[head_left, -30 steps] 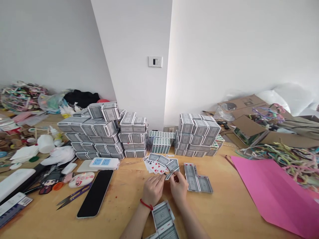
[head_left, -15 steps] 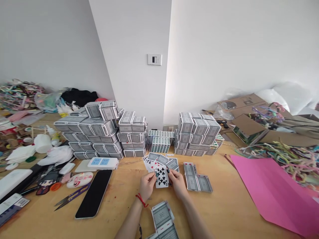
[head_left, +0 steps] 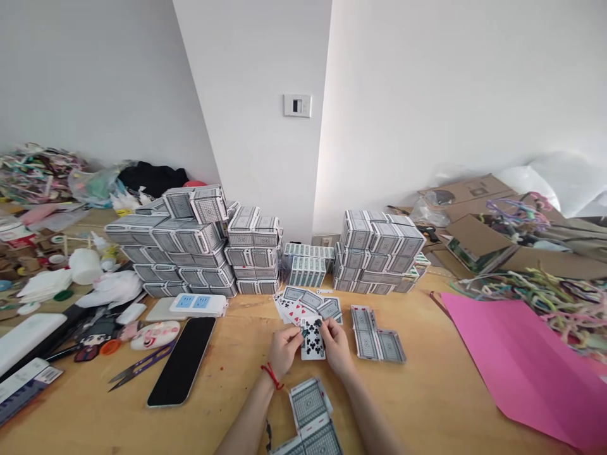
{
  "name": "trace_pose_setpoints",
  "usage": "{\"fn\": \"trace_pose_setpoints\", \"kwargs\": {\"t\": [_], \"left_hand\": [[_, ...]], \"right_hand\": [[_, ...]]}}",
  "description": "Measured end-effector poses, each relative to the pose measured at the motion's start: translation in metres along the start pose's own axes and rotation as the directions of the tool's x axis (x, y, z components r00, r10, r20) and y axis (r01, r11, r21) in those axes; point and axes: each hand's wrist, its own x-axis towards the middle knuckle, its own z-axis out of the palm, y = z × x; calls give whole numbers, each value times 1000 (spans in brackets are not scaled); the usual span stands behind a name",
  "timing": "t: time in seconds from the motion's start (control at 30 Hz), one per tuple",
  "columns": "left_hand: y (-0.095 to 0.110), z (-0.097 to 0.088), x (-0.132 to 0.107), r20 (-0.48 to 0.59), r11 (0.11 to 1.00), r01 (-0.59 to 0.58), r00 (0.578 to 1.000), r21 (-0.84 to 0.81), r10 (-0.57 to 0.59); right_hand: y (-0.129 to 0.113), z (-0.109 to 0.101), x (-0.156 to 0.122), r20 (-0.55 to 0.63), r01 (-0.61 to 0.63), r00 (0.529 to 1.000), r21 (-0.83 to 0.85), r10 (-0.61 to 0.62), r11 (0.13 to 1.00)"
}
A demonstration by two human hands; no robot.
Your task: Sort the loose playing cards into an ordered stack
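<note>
A ten of clubs playing card (head_left: pixel 313 340) is held upright, face toward me, between both hands. My left hand (head_left: pixel 284 347), with a red string round its wrist, pinches the card's left edge. On the opposite edge, my right hand (head_left: pixel 337 346) grips it near the top corner. Just beyond lie loose playing cards (head_left: pixel 298 311), some face up and some back up. Right of my hands sits an L-shaped piece made of folded cards (head_left: pixel 378 337). Between my forearms, nearer to me, is another such card piece (head_left: pixel 310 411).
Stacked card blocks stand at the back left (head_left: pixel 180 243) and back right (head_left: pixel 379 246), with boxed card decks (head_left: pixel 307 268) between. A phone (head_left: pixel 181 360), thread snips (head_left: pixel 140 365) and a power strip (head_left: pixel 198 304) lie left. Pink paper (head_left: pixel 516 354) and coloured yarn (head_left: pixel 531 297) occupy the right.
The view has shifted slightly. Both hands keep hold of the ten of clubs, and the right fingers sit a little farther over its top corner.
</note>
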Motion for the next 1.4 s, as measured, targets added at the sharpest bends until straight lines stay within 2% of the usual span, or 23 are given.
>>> {"fn": "trace_pose_setpoints", "kwargs": {"t": [0.13,0.2,0.3,0.37,0.43,0.6,0.73,0.83,0.9,1.03,1.1,1.27,1.4], "left_hand": [[1,0,0,-32,1000,-11,999,5,12],[1,-1,1,-67,1000,-26,997,4,26],[1,-1,2,-86,999,-35,996,-22,33],[1,-2,2,-81,999,-27,996,-42,24],[1,-2,2,-79,999,-23,997,-48,19],[2,0,2,-90,999,-41,995,-5,40],[2,1,1,-79,999,-39,996,22,41],[0,1,1,-100,999,-35,994,26,38],[-2,1,1,-109,999,-35,993,9,36],[-4,1,2,-103,999,-14,995,-38,10],[-4,1,2,-109,999,-2,994,-51,-4],[-5,1,2,-114,999,18,993,-49,-23],[-7,0,2,-116,999,3,993,-49,-9]], "right_hand": [[5,3,0,-91,47,994,-96,-56,994],[4,3,1,-74,38,996,-87,-45,995],[-2,1,2,67,8,998,-13,-7,1000],[-8,-1,1,183,10,983,27,-15,1000],[-13,-2,0,214,27,976,26,-32,999],[-8,1,-2,140,17,990,-121,0,993],[3,3,-2,48,62,997,-236,-52,970],[6,4,-2,-3,72,997,-249,-75,966],[2,4,-2,16,47,999,-197,-45,979],[-11,1,-2,186,-17,982,-9,18,1000],[-14,-1,-3,224,-41,974,34,33,999],[-5,-1,-4,224,-98,969,-20,100,995],[3,2,-3,137,-13,990,-139,32,990]]}}
